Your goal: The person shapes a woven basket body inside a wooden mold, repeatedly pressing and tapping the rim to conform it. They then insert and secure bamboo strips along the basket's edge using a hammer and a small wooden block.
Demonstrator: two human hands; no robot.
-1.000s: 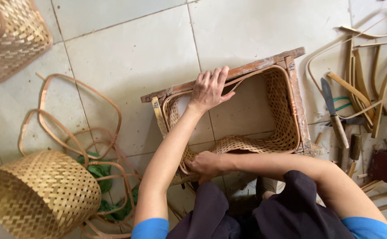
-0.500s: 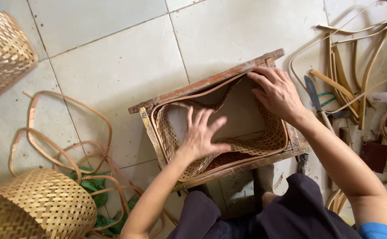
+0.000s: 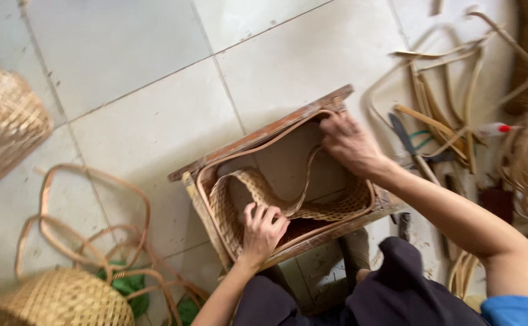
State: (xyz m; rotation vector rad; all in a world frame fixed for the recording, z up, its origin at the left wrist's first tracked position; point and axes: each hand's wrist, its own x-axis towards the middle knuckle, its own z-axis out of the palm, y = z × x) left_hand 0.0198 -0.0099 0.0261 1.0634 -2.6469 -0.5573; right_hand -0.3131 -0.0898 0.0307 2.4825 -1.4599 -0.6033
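1. Head view: a woven basket (image 3: 336,211) is being kept inside a wooden frame (image 3: 264,136) on the tiled floor (image 3: 143,102), right under both hands.
2. Its woven wall is being pressed by the left hand (image 3: 263,229), fingers curled close together over the edge.
3. The frame's far corner is being gripped by the right hand (image 3: 351,145), fingers bent and slightly apart on a rattan rim strip (image 3: 309,175).

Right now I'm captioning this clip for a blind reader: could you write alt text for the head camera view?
Two hands press a woven bamboo strip inside a rectangular wooden frame on a tiled floor: the left hand at the near side, the right hand at the far corner. Woven baskets lie left, loose cane strips right.
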